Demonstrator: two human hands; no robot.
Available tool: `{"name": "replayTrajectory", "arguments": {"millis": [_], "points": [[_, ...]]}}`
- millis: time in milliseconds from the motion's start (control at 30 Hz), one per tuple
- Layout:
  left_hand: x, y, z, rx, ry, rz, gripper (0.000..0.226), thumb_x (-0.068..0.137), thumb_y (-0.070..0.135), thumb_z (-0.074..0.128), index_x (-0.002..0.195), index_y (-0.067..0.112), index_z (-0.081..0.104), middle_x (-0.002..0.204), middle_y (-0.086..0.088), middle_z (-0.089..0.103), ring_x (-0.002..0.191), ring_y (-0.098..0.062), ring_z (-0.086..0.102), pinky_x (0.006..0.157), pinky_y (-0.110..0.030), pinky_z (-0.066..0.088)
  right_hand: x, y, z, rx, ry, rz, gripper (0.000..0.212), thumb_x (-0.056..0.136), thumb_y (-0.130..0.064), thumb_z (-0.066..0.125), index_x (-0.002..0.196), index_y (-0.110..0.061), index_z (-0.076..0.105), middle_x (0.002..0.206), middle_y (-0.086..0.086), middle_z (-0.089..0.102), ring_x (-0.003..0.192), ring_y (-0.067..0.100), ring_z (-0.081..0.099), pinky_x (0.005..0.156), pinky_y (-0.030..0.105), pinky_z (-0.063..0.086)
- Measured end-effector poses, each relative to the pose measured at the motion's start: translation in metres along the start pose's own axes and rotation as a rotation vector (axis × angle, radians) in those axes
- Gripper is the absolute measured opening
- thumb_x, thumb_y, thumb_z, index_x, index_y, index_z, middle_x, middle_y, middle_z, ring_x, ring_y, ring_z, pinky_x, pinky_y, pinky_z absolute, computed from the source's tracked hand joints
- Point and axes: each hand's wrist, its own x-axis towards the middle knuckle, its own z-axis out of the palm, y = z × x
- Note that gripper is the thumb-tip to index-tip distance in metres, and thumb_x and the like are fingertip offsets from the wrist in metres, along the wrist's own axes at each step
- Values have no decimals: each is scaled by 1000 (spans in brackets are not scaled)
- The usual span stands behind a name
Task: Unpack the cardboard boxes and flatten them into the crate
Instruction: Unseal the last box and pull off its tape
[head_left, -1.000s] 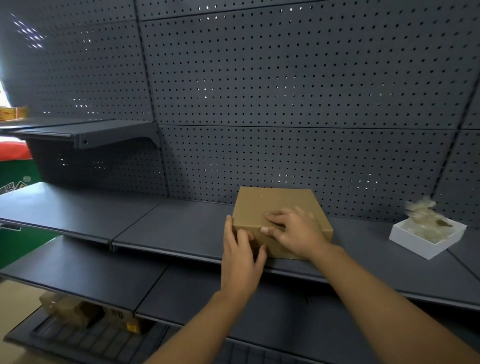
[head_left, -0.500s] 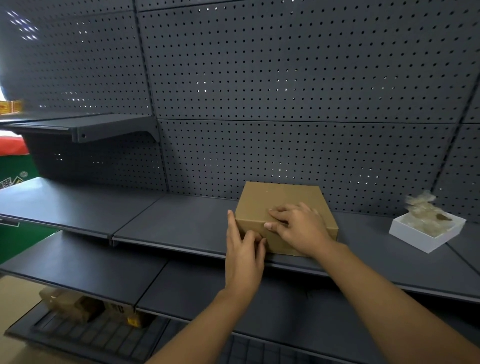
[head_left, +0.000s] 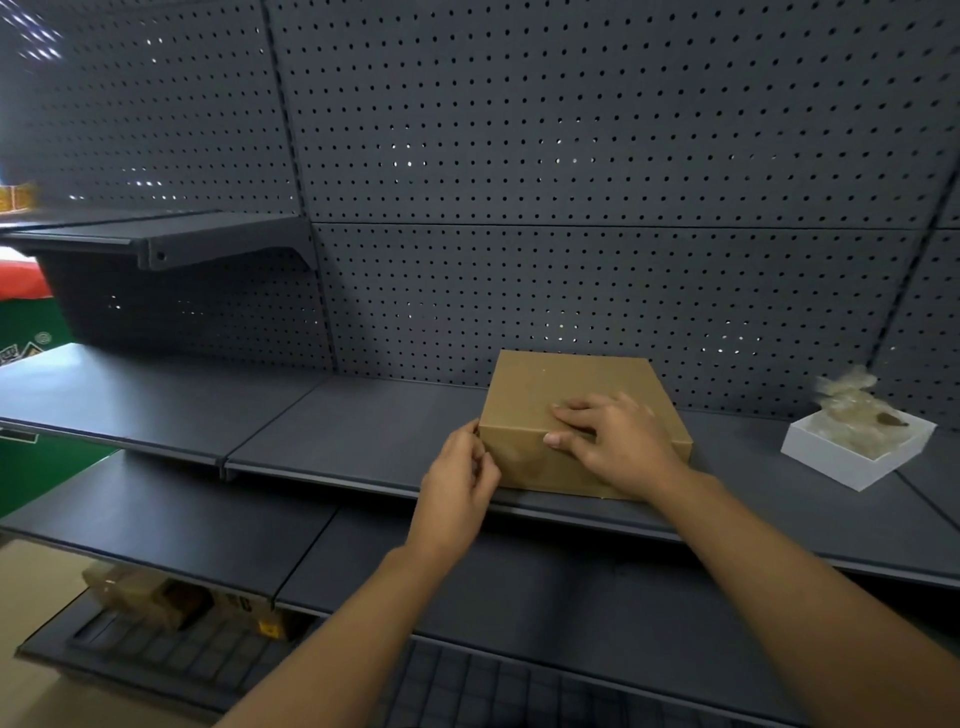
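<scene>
Left hand (head_left: 457, 483) now curled at cardboard box (head_left: 540, 400) corner, right hand (head_left: 618, 441) flat on lid, no readable print

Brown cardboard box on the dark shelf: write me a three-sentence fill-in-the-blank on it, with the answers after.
1. The brown cardboard box is ____, its lid down.
2. The right hand rests on the box's ____ face.
3. The white open tray sits on the dark metal shelf to the box's ____.

Missing words: closed; top; right
</scene>
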Motion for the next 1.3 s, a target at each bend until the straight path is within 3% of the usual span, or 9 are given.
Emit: {"name": "replayTrajectory", "arguments": {"millis": [133, 267, 467, 700, 833, 967, 1067, 1167, 1300], "points": [[8, -8, -14, -106, -60, -43, 20, 105, 18, 53, 88, 20, 42, 118, 11, 65, 89, -3, 63, 74, -25, 50, -1, 3, -3, 33, -4, -3, 55, 95, -68, 50, 142, -41, 57, 144, -19, 56, 129, 18, 46, 107, 43, 37], [17, -10, -24, -223, -146, -131, 17, 106, 20, 53, 92, 16, 45, 120, 13, 65, 98, -22, 69, 82, -46, 62, 1, 4, -7, 49, -22, 2, 57, 92, -70, 53, 142, -41, 58, 144, -18, 56, 132, 17, 46, 109, 45, 38], [25, -5, -48, -469, -321, -207, 15, 108, 9, 46, 94, 6, 41, 133, -2, 64, 122, -9, 64, 91, -39, 62, 3, 6, -11, 33, -41, -2, 56, 92, -69, 55, 141, -41, 59, 142, -20, 57, 133, 16, 46, 109, 43, 39], [10, -3, -41, -628, -170, -290, 16, 110, 14, 43, 96, 7, 45, 122, -7, 73, 121, -15, 67, 94, -48, 61, 5, 7, -7, 47, -45, 14, 56, 92, -69, 56, 140, -40, 60, 141, -19, 58, 132, 18, 48, 107, 45, 42], [1, 5, -28, -508, -93, -260, 34, 104, 45, 56, 104, 11, 52, 110, -3, 72, 108, -12, 69, 96, -45, 59, 9, 6, -10, 39, -77, 25, 58, 89, -71, 59, 136, -37, 65, 139, -17, 61, 132, 18, 51, 107, 46, 45], [-1, 12, -12, -323, -92, -260, 61, 72, 72, 80, 106, 33, 48, 112, 7, 62, 102, -6, 64, 88, -32, 57, 18, -4, -23, -43, -175, 43, 63, 85, -73, 60, 131, -31, 68, 133, -7, 66, 125, 22, 58, 101, 41, 50], [0, 11, 3, -190, -10, -220, 59, 71, 56, 89, 98, 27, 47, 105, 8, 52, 89, -4, 58, 76, -23, 53, 23, -20, -28, -83, -234, 56, 90, 73, -93, 45, 125, -23, 64, 126, 2, 67, 114, 27, 59, 96, 44, 51], [1, 5, 6, -103, 68, -163, 39, 82, 35, 87, 87, 20, 52, 96, 6, 51, 84, -4, 54, 70, -18, 46, 22, -36, -23, -224, -294, 69, 111, 59, -105, 38, 132, -22, 51, 133, 6, 52, 121, 32, 48, 101, 51, 45], [2, -6, -2, -128, 50, -136, 30, 87, 31, 83, 75, 21, 56, 89, 8, 59, 83, -7, 60, 71, -22, 48, 14, -39, -4, -417, -223, 26, 110, 63, -101, 44, 150, -34, 33, 133, 4, 38, 126, 29, 37, 96, 49, 42]]}}
